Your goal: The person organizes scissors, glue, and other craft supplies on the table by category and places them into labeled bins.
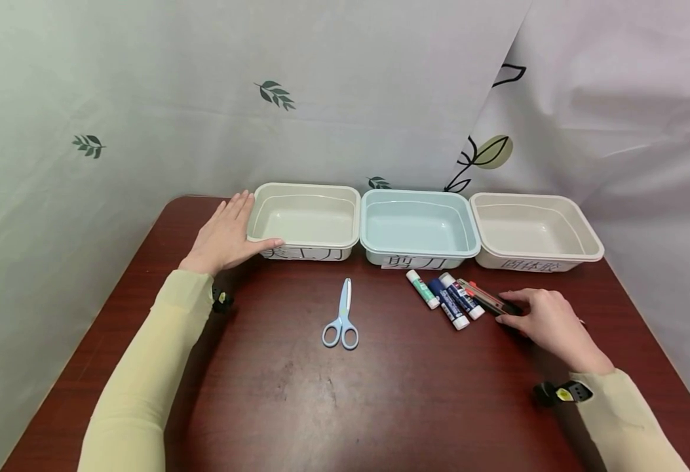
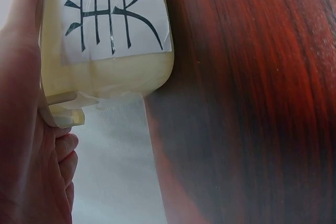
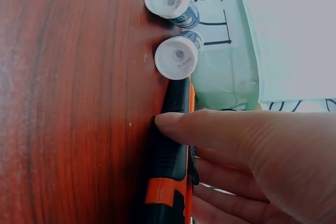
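Note:
My right hand (image 1: 548, 324) pinches a black and orange utility knife (image 3: 170, 161) on the table, thumb on one side and fingers on the other. In the head view the hand covers part of the knife. A slim red and grey cutter (image 1: 483, 296) lies beside it, near the glue sticks (image 1: 452, 305). My left hand (image 1: 223, 236) rests on the left corner of the cream bin (image 1: 303, 254), its fingers straight along the side and its thumb over the front rim. Blue scissors (image 1: 341, 321) lie on the table between the hands, points away from me.
A light blue bin (image 1: 421, 252) stands in the middle of the row and a beige bin (image 1: 539, 255) at the right, both with handwritten front labels. A green glue stick (image 1: 422, 290) lies before the blue bin. Behind the brown table (image 1: 321, 406) hangs a leaf-patterned cloth (image 1: 350, 98).

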{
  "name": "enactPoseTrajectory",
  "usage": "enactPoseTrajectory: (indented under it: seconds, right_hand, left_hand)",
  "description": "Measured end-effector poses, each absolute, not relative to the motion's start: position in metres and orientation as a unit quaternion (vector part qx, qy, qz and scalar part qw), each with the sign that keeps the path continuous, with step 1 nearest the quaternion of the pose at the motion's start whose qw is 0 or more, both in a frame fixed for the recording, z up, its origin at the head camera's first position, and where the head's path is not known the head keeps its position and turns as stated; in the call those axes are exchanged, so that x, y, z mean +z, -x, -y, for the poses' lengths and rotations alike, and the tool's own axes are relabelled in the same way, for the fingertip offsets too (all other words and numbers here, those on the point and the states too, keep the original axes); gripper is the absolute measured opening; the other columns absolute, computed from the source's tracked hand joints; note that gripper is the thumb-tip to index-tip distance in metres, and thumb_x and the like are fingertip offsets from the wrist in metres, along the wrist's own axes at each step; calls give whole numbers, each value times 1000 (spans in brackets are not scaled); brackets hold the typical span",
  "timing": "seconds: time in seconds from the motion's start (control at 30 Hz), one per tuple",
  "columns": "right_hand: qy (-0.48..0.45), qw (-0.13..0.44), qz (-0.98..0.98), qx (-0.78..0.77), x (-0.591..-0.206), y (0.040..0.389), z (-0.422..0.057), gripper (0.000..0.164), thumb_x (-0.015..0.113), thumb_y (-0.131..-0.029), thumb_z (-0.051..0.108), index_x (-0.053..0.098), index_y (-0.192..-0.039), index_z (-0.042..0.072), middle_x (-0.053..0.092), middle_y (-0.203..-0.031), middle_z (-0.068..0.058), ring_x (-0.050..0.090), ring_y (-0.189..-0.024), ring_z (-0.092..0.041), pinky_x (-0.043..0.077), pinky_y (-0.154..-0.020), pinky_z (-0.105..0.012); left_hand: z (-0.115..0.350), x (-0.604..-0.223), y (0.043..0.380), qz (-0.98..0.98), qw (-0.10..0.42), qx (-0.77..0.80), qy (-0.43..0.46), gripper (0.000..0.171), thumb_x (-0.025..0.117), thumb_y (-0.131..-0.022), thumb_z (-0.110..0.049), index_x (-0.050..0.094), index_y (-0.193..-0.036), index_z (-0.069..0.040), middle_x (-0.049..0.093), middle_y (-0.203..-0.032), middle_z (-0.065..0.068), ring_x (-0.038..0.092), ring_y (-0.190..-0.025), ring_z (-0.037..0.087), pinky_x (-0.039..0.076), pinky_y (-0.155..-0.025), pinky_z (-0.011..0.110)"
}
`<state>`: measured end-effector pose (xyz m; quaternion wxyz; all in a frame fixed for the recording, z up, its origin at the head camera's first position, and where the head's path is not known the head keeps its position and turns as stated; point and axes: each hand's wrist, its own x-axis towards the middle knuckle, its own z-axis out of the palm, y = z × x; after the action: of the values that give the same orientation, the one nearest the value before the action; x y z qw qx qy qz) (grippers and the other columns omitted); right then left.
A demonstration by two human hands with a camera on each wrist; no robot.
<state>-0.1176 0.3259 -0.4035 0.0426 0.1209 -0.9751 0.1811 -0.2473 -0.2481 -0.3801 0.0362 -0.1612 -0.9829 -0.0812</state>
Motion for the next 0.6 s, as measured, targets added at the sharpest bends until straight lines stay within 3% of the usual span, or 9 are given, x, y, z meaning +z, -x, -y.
enactPoseTrajectory:
  seconds: [0.13,0.33,0.6]
  right_hand:
    - [-127,53,973,183,-404,117,-328,41,90,-74,16,78,-110,-1,74,-86,-8,55,-70,-20,46,-61,-39]
    - [-118,55,971,202,-398,112,-331,42,90,-77,15,76,-113,-2,59,-60,12,51,-50,-6,41,-52,-28]
    - [-129,96,964,210,-379,106,-332,42,90,-76,14,76,-113,0,63,-59,14,54,-48,0,41,-51,-22]
  left_hand:
    - [249,-381,248,983,34,-81,162,119,52,-87,-80,16,-160,7,15,-165,25,11,-153,37,7,-124,49]
    - [250,-382,249,983,31,-81,160,120,51,-87,-82,14,-160,6,13,-166,24,10,-153,36,4,-124,47]
    - [249,-381,248,983,30,-84,158,120,51,-87,-81,14,-160,6,13,-166,24,9,-154,36,2,-124,46]
